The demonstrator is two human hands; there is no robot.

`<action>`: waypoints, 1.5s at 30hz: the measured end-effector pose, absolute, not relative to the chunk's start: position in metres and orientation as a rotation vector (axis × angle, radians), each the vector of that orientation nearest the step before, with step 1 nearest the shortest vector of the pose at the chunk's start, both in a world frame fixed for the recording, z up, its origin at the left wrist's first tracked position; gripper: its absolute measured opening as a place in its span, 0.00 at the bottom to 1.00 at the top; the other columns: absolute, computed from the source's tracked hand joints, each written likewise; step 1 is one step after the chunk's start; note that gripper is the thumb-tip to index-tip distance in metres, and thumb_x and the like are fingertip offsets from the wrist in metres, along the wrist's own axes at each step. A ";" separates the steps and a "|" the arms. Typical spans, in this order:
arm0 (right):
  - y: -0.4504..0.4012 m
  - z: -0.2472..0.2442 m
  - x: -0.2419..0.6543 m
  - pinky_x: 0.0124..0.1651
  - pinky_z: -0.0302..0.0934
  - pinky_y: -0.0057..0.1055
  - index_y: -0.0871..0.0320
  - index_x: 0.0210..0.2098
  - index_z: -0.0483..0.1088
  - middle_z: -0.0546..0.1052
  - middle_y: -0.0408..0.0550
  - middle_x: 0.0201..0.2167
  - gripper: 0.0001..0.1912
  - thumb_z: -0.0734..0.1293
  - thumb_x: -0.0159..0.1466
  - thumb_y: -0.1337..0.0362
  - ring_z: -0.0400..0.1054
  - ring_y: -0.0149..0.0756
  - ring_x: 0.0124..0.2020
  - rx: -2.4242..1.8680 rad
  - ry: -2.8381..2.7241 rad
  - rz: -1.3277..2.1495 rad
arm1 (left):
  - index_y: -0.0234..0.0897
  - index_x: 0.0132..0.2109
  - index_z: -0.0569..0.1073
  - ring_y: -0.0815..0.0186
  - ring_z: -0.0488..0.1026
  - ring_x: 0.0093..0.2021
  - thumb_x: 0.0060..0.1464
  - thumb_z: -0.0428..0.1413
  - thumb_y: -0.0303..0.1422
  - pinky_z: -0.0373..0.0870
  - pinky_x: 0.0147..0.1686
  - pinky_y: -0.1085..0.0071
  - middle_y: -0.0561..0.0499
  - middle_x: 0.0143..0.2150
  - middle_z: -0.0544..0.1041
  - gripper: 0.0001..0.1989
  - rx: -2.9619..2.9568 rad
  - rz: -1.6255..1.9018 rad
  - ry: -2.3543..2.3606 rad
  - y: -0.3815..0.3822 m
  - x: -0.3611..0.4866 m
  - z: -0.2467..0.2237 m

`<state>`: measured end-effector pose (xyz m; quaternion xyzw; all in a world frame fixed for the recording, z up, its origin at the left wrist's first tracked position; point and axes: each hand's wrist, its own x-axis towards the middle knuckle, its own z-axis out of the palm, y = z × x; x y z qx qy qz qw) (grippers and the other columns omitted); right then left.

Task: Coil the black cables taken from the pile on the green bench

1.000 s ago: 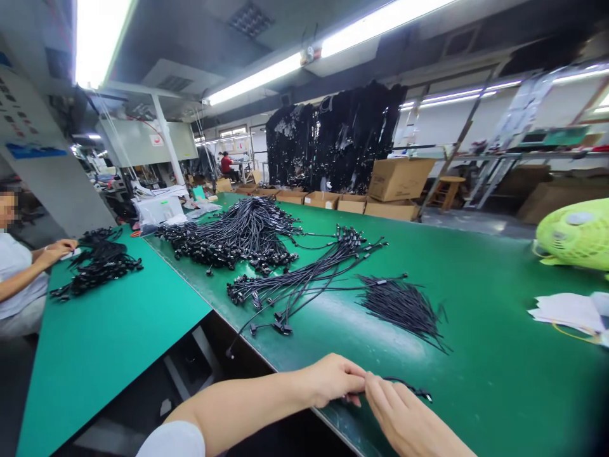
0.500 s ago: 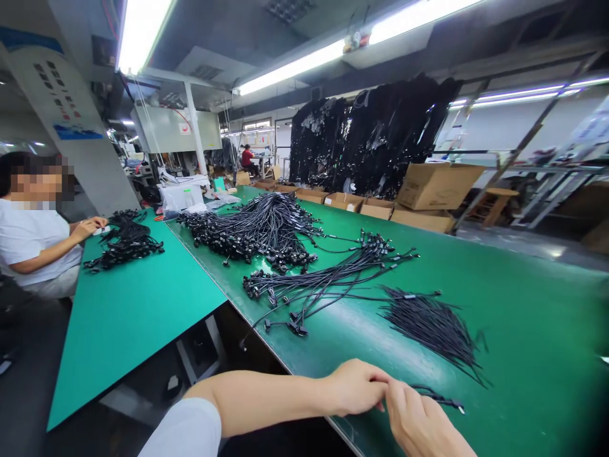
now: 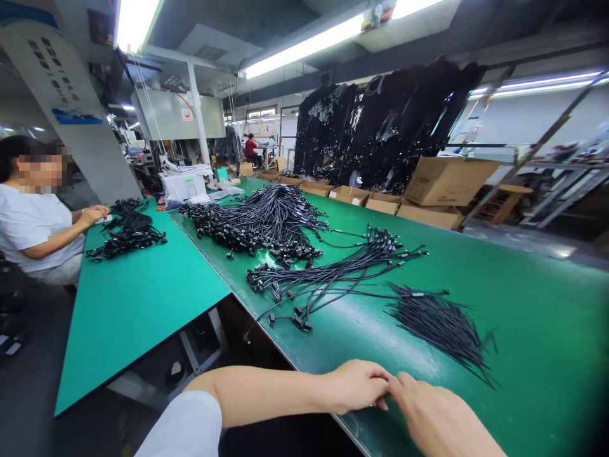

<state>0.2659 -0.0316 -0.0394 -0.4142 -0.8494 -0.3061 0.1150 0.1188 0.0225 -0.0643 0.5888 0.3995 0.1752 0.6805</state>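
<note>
My left hand (image 3: 359, 387) reaches in from the left over the table's near edge, its fingers curled and pinched together. My right hand (image 3: 428, 406) meets it from the right, fingers bent down and fingertips touching those of my left hand. What they pinch is mostly hidden; only a small glint shows under my left fingers. Beyond my hands lies a bundle of thin, straight black strips, possibly cable ties (image 3: 440, 327). Farther left is a loose bunch of black cables (image 3: 333, 273) with connectors on their ends. A large heap of similar cables (image 3: 266, 219) lies behind it.
The green table (image 3: 533, 304) extends to the right. A lower green table (image 3: 143, 311) adjoins on the left, with a cable pile (image 3: 130, 231) and a seated person (image 3: 40, 222) working there. Cardboard boxes (image 3: 451, 181) line the far edge; black cables hang on a rack (image 3: 380, 133).
The view has shifted slightly. My right hand has turned flatter over the table, and the short black cable seen beside it before is out of sight. My fingertips still meet.
</note>
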 end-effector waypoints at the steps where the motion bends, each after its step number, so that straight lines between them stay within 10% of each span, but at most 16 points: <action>1: -0.028 -0.037 0.269 0.22 0.47 0.32 0.56 0.24 0.66 0.67 0.45 0.18 0.13 0.58 0.57 0.78 0.60 0.33 0.16 -1.272 -2.455 -0.730 | 0.33 0.44 0.77 0.69 0.65 0.29 0.52 0.50 0.25 0.65 0.37 0.69 0.52 0.30 0.72 0.15 1.289 0.419 0.880 0.021 0.118 -0.058; 6: -0.018 -0.015 0.259 0.25 0.52 0.28 0.56 0.23 0.66 0.70 0.44 0.21 0.19 0.57 0.64 0.52 0.63 0.32 0.21 -1.789 -1.768 0.355 | 0.32 0.44 0.77 0.66 0.67 0.39 0.51 0.48 0.25 0.63 0.51 0.66 0.51 0.36 0.74 0.16 1.025 0.657 0.714 0.021 0.117 -0.019; 12: -0.041 -0.014 0.236 0.21 0.39 0.24 0.58 0.25 0.64 0.49 0.34 0.15 0.27 0.65 0.54 0.38 0.39 0.22 0.16 -1.545 -1.008 1.264 | 0.34 0.34 0.78 0.61 0.68 0.54 0.40 0.54 0.19 0.58 0.60 0.64 0.48 0.48 0.75 0.14 1.161 0.676 0.490 0.035 0.101 -0.007; 20: -0.069 -0.013 0.260 0.37 0.64 0.35 0.53 0.29 0.73 0.77 0.51 0.33 0.17 0.62 0.58 0.47 0.71 0.44 0.34 -1.884 -1.398 0.503 | 0.42 0.37 0.81 0.66 0.65 0.50 0.55 0.47 0.23 0.58 0.58 0.68 0.51 0.43 0.70 0.18 1.974 0.488 0.616 0.022 0.089 -0.024; 27: -0.073 -0.009 0.227 0.35 0.63 0.31 0.55 0.24 0.69 0.75 0.46 0.26 0.20 0.55 0.63 0.50 0.69 0.38 0.30 -1.634 -1.670 0.722 | 0.31 0.39 0.80 0.66 0.68 0.35 0.57 0.48 0.34 0.66 0.39 0.70 0.46 0.37 0.74 0.17 1.400 0.490 0.572 0.026 0.088 -0.015; 35: -0.071 -0.012 0.251 0.33 0.53 0.27 0.58 0.20 0.63 0.71 0.44 0.23 0.20 0.55 0.64 0.57 0.64 0.32 0.28 -1.693 -1.623 0.631 | 0.38 0.37 0.81 0.65 0.70 0.39 0.62 0.48 0.38 0.66 0.45 0.70 0.50 0.34 0.73 0.18 2.073 0.385 0.574 -0.002 0.080 -0.016; 45: -0.101 -0.026 0.247 0.31 0.47 0.29 0.60 0.30 0.70 0.74 0.48 0.27 0.14 0.56 0.67 0.69 0.62 0.31 0.26 -1.713 -2.009 -0.103 | 0.30 0.41 0.80 0.59 0.76 0.43 0.54 0.50 0.58 0.69 0.49 0.64 0.42 0.39 0.81 0.33 1.299 0.287 0.632 -0.003 0.091 -0.030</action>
